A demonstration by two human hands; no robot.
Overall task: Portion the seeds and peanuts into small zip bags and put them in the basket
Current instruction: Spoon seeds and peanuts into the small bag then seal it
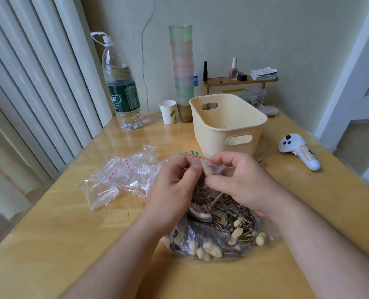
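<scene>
Pinching a small bag (209, 167) with left hand (175, 186) and right hand (241, 182) — over the big bag (218, 234).
Behind, just beside: basket (228, 124); bare table (71, 234) left — spoon (200, 214) handle partly hidden, small bag's contents hard to make out.

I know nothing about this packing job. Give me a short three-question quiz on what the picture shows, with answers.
1. True or false: the cream basket already holds filled bags.
2. What do both hands, left hand and right hand, pinch? A) small zip bag B) paper cup C) water bottle
3. What metal tool lies in the big bag of seeds and peanuts?

Key: 1 false, nothing shows inside it; 2 A; 3 a spoon.
</scene>
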